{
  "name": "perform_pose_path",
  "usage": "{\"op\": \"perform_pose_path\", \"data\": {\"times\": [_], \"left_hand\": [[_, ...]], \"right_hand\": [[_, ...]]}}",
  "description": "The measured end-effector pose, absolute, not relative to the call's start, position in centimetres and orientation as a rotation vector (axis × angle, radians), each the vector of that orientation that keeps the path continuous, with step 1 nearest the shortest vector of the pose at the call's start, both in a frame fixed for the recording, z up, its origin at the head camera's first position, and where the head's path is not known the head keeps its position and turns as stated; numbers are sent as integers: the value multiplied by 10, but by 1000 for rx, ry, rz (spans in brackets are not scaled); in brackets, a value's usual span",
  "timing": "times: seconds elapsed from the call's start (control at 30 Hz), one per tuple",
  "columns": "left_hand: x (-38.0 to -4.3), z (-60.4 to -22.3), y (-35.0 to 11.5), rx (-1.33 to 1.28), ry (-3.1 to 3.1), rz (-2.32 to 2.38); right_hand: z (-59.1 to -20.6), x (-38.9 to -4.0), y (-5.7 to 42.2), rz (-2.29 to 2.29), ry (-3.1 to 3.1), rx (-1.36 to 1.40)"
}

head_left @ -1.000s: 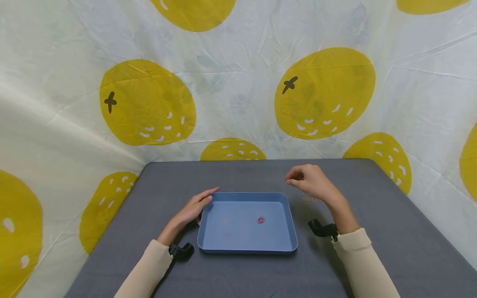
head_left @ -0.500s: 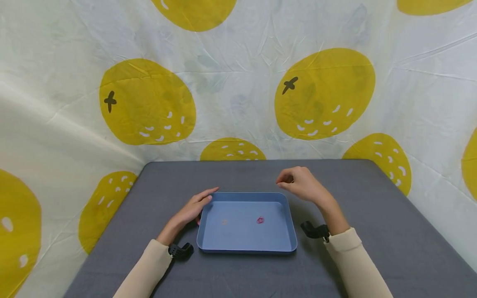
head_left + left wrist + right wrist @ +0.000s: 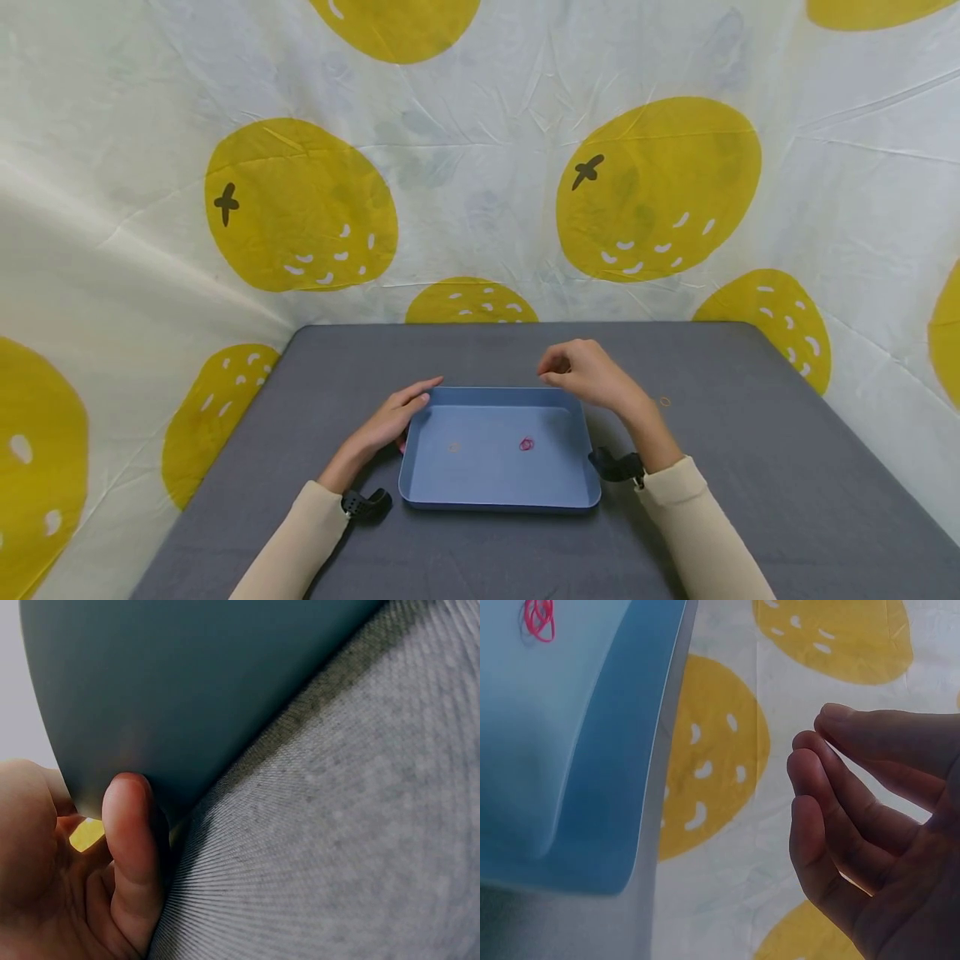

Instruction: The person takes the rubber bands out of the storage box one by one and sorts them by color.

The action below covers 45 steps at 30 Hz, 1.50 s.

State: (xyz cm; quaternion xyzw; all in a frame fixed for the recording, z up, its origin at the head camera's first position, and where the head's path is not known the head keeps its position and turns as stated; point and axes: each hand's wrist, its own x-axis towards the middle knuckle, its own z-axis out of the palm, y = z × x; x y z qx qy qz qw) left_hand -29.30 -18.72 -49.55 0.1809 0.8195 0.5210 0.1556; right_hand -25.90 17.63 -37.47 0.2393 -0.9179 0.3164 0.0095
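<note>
A shallow blue tray [image 3: 502,475] lies on the grey table. A tangle of pink rubber bands [image 3: 527,444] rests inside it at the right, a pale tan one [image 3: 453,447] at the left. My left hand [image 3: 386,423] rests at the tray's left far corner, fingers fairly straight along the rim. In the left wrist view, one fingertip [image 3: 127,795] presses the outer wall. My right hand [image 3: 588,375] hovers above the tray's far right corner, thumb and fingertips pinched together. The pinch seems to hold a thin rubber band, barely visible; the right wrist view does not show it clearly.
An orange-yellow rubber band [image 3: 664,402] lies on the table right of the tray, beyond my right forearm, which may hide others. A white curtain [image 3: 480,192] with yellow fruit prints hangs behind the table [image 3: 480,550].
My right hand has moved left and slightly down, from beside the tray to over its far right corner, still pinching. My left hand and the tray stay put.
</note>
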Motion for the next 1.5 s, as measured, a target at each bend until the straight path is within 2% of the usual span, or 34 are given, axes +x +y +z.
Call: {"op": "perform_pose_path", "data": {"times": [1.5], "left_hand": [[-295, -497, -187, 495, 2329, 1510]], "right_hand": [[-385, -276, 111, 1056, -2883, 934]]}}
